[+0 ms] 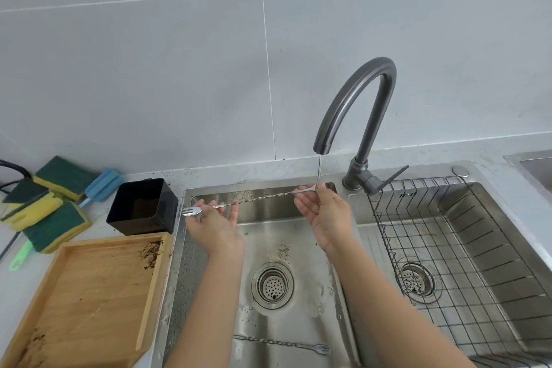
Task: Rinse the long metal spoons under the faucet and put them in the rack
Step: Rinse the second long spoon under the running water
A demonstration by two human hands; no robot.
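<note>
Even, soft daylight-like light fills the scene, bright and without hard shadows. The tiled wall (149, 54) reads flat pale grey, dimming slightly toward the corners. Broad, muted reflections lie on the steel sink basin (298, 236), and a thin highlight runs along the faucet (355, 104) arch. Wide-angle distortion bends the grout lines and counter edges near the borders. Detail is slightly soft overall, with compression smear on the forearms.

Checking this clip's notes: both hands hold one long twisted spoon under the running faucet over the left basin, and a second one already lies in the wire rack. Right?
Not quite. In the head view the second spoon lies on the floor of the left basin, not in the wire rack. The rest holds: left hand and right hand hold the spoon under the faucet.
</note>
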